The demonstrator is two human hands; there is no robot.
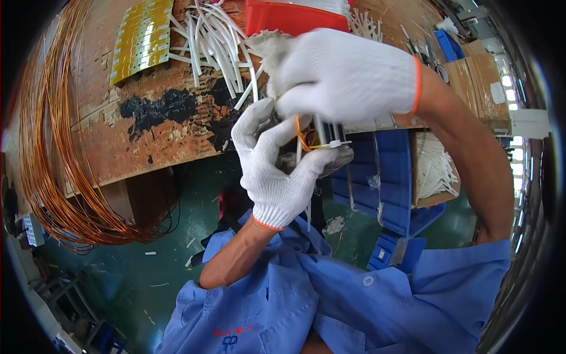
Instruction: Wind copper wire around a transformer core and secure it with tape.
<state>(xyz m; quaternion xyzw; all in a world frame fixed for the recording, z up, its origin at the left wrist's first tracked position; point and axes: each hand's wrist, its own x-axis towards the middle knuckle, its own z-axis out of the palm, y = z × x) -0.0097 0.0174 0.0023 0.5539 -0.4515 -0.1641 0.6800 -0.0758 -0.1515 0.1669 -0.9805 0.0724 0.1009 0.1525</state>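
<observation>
My left hand (277, 162), in a white knit glove with an orange cuff, is curled around a part wound with orange copper wire (302, 134). Its thumb presses beside a thin yellow strip (319, 145) with a small white piece on it. Dark rods and a white tube stand next to the strip. Just above, my right hand (348, 74), gloved the same way, has its fingers bent in over the part. They are blurred and hide what they grip. A greyish cloth-like thing (271, 47) lies behind the hands.
On the worn wooden bench (194, 138) lie many white tubes (215, 44), a yellow sheet (141, 38) and a red bin (295, 17). Loops of copper wire (59, 147) hang over the left edge. Right below are blue bins (383, 177) and a carton of white pieces (435, 168).
</observation>
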